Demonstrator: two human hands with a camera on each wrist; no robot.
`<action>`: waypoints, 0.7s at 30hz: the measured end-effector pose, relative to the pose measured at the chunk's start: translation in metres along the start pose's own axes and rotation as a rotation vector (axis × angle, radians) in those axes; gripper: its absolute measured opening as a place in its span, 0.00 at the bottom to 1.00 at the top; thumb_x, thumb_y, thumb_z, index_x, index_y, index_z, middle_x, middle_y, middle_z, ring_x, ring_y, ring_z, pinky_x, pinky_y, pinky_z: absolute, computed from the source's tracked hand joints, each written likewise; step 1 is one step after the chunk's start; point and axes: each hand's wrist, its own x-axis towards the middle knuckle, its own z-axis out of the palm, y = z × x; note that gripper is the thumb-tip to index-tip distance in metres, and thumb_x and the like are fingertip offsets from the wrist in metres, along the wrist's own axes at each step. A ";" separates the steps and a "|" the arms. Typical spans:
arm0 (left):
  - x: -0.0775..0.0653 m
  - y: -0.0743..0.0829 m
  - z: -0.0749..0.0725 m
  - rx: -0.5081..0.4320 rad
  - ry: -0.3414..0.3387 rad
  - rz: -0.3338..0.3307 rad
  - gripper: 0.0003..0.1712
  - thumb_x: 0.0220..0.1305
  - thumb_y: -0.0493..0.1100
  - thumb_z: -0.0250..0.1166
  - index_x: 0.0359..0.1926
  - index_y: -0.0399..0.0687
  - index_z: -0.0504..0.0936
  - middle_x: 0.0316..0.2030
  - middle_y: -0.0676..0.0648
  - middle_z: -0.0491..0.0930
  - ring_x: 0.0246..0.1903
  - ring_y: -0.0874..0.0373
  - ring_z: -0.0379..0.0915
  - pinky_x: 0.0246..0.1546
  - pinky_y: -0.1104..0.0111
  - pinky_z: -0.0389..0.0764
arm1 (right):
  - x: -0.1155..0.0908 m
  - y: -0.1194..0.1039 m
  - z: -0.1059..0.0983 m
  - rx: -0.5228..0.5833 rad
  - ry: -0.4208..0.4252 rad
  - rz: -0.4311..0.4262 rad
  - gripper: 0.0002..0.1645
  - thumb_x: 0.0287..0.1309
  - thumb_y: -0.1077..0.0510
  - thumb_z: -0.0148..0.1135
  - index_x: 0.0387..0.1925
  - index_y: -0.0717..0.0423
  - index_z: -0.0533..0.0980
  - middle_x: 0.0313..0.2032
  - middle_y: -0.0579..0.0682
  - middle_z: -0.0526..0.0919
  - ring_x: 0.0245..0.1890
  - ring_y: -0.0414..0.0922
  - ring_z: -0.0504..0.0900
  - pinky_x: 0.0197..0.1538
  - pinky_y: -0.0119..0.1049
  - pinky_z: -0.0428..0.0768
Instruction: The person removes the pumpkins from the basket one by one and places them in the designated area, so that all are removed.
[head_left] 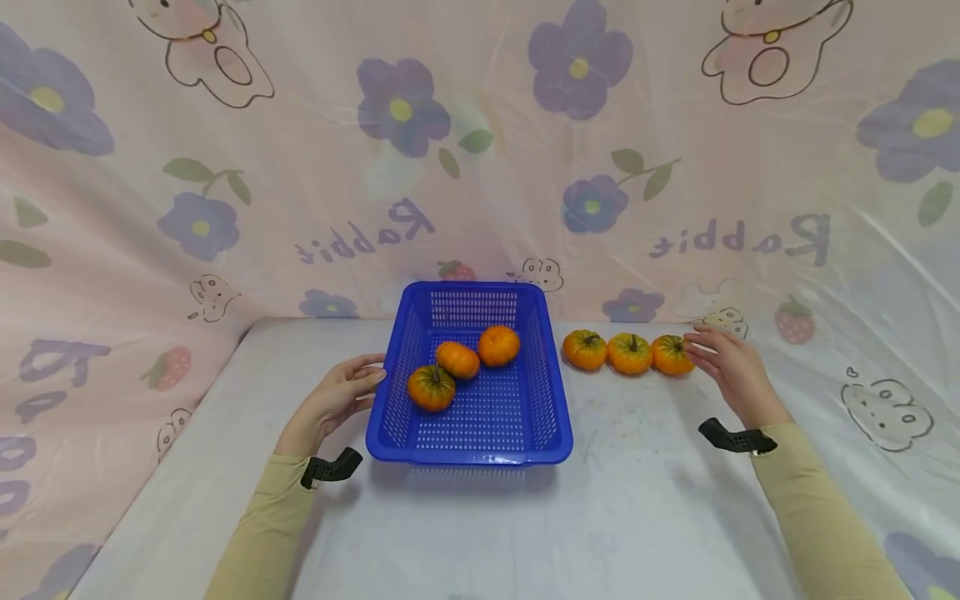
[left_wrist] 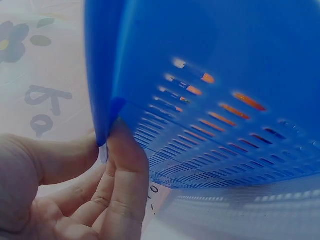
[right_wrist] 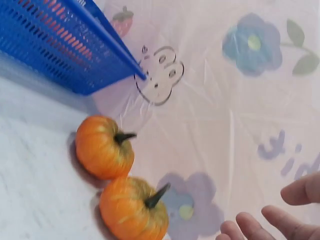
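Observation:
A blue plastic basket (head_left: pixel 491 457) with slotted walls stands mid-table, holding a greenish-orange pumpkin (head_left: pixel 431 388) and two orange ones, (head_left: pixel 457 360) close beside it and the other farther right. My left hand (head_left: pixel 341 398) pinches the basket's left rim; the left wrist view shows the thumb and fingers (left_wrist: pixel 127 170) on either side of it. Right of the basket, three small pumpkins with green tops, the nearest to it a pumpkin (head_left: pixel 585 350), sit in a row. My right hand (head_left: pixel 731 371) is at the rightmost pumpkin (head_left: pixel 670 356), overlapping its edge, fingers spread and relaxed.
The white tabletop (head_left: pixel 630 500) extends in front of the basket and the row. Behind them hangs a pale curtain (head_left: pixel 495 200) printed with flowers and rabbits, meeting the table's back edge. Black camera mounts (head_left: pixel 735 437) sit on both wrists.

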 end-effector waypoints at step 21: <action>0.001 0.000 -0.001 0.021 -0.007 0.004 0.30 0.70 0.39 0.56 0.69 0.37 0.58 0.44 0.46 0.77 0.38 0.59 0.79 0.42 0.67 0.81 | 0.004 -0.046 0.087 0.003 -0.204 -0.100 0.25 0.69 0.52 0.52 0.61 0.62 0.64 0.50 0.50 0.79 0.48 0.43 0.80 0.58 0.37 0.71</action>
